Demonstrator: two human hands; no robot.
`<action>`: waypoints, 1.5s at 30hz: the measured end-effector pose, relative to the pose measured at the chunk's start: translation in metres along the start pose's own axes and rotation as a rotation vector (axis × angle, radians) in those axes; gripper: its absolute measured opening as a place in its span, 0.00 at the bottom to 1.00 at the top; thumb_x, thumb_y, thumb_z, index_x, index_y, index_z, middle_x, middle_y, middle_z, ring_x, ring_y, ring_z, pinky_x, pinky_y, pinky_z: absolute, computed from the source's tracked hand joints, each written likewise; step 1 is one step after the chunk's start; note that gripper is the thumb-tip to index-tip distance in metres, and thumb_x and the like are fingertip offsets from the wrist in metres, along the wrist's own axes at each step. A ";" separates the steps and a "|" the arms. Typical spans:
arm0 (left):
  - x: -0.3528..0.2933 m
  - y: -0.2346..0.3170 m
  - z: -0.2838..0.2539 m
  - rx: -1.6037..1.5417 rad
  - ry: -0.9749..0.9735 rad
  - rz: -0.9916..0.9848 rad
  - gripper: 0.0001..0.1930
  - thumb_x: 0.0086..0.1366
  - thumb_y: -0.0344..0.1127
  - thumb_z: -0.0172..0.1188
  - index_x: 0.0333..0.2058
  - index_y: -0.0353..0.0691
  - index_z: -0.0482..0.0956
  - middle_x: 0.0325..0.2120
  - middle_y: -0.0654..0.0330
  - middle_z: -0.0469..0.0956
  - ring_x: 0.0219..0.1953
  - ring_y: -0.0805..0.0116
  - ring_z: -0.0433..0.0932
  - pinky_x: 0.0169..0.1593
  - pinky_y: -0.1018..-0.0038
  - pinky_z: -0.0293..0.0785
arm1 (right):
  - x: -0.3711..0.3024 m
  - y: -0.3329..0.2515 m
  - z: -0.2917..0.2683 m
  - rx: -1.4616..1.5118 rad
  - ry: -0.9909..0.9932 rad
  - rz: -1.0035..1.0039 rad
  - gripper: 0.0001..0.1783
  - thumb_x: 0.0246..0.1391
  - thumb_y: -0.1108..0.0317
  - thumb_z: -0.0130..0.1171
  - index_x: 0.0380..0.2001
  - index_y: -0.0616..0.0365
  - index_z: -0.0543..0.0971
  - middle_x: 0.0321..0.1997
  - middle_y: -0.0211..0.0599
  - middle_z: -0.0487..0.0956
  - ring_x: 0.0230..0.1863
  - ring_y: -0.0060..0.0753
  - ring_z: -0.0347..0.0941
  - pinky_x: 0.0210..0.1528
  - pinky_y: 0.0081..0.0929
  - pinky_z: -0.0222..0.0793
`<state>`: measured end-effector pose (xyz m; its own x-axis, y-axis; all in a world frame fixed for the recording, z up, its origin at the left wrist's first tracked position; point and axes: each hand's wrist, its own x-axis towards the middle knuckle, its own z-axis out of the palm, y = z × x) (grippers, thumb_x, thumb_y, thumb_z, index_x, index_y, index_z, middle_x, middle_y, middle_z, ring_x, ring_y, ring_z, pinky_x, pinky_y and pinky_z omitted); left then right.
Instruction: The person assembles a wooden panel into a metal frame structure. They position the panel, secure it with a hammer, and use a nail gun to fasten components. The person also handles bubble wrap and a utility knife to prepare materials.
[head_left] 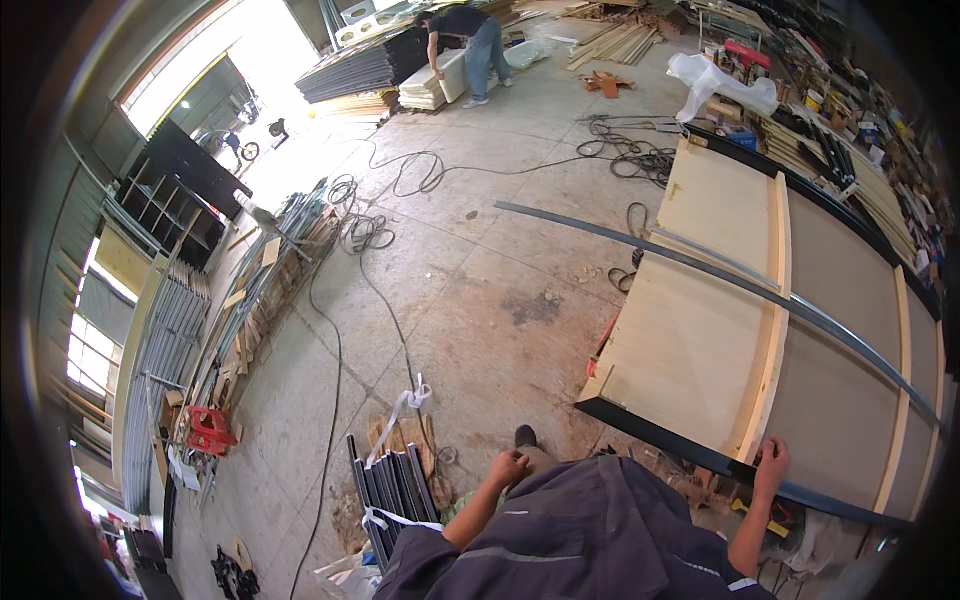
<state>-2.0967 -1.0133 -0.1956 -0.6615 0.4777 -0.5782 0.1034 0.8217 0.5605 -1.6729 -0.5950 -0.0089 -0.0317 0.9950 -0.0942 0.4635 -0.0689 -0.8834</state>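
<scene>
A large panel with a pale wooden face, wooden crossbars and a dark outer edge lies to my right. My right hand is at its near edge, beside the end of a wooden crossbar. The fingers there are curled together, and what they may pinch is too small to tell. A long dark metal strip lies across the panel, its far end sticking out past the left side. Over my thigh hangs my left hand, fingers curled, with nothing visible in it.
Bundled dark bars with white ties stand at my left knee. Black cables snake over the concrete floor. A red crate and stacked metal lengths line the left side. Another person bends over pale boards at the back.
</scene>
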 end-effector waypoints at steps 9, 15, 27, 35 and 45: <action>0.065 -0.035 -0.066 -0.007 -0.066 0.032 0.22 0.64 0.49 0.59 0.42 0.33 0.84 0.32 0.49 0.86 0.37 0.56 0.86 0.44 0.63 0.79 | -0.003 0.000 0.032 -0.208 0.318 -0.109 0.17 0.58 0.66 0.55 0.43 0.71 0.79 0.38 0.48 0.82 0.42 0.44 0.77 0.50 0.36 0.71; 0.105 -0.046 -0.126 0.083 -0.156 0.108 0.22 0.64 0.50 0.58 0.40 0.34 0.86 0.30 0.50 0.86 0.37 0.55 0.86 0.45 0.64 0.79 | -0.030 -0.039 0.063 -0.489 0.469 -0.133 0.16 0.54 0.69 0.59 0.44 0.67 0.78 0.46 0.50 0.75 0.48 0.53 0.72 0.50 0.42 0.70; 0.153 -0.008 -0.227 0.090 -0.291 0.130 0.22 0.65 0.42 0.59 0.44 0.24 0.80 0.32 0.45 0.85 0.28 0.61 0.85 0.32 0.68 0.81 | -0.042 -0.064 0.098 -0.585 0.672 -0.046 0.16 0.52 0.68 0.61 0.44 0.64 0.80 0.49 0.48 0.76 0.50 0.52 0.74 0.53 0.42 0.71; 0.178 0.019 -0.216 0.052 -0.397 0.127 0.22 0.65 0.41 0.58 0.45 0.23 0.77 0.32 0.45 0.84 0.25 0.61 0.84 0.28 0.69 0.80 | -0.041 -0.063 0.097 -0.653 0.699 -0.043 0.15 0.51 0.65 0.64 0.42 0.59 0.82 0.51 0.44 0.76 0.54 0.50 0.72 0.55 0.42 0.72; 0.229 -0.051 -0.167 0.503 -0.396 0.528 0.24 0.63 0.49 0.58 0.38 0.29 0.84 0.33 0.41 0.84 0.36 0.50 0.85 0.42 0.62 0.79 | -0.041 -0.085 0.101 -0.530 0.712 -0.076 0.15 0.51 0.63 0.63 0.41 0.59 0.82 0.48 0.43 0.77 0.52 0.50 0.73 0.53 0.43 0.72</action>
<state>-2.3773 -0.9977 -0.2576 -0.1322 0.8362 -0.5322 0.7090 0.4550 0.5388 -1.8003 -0.6373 0.0234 0.3969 0.8163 0.4196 0.8372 -0.1345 -0.5302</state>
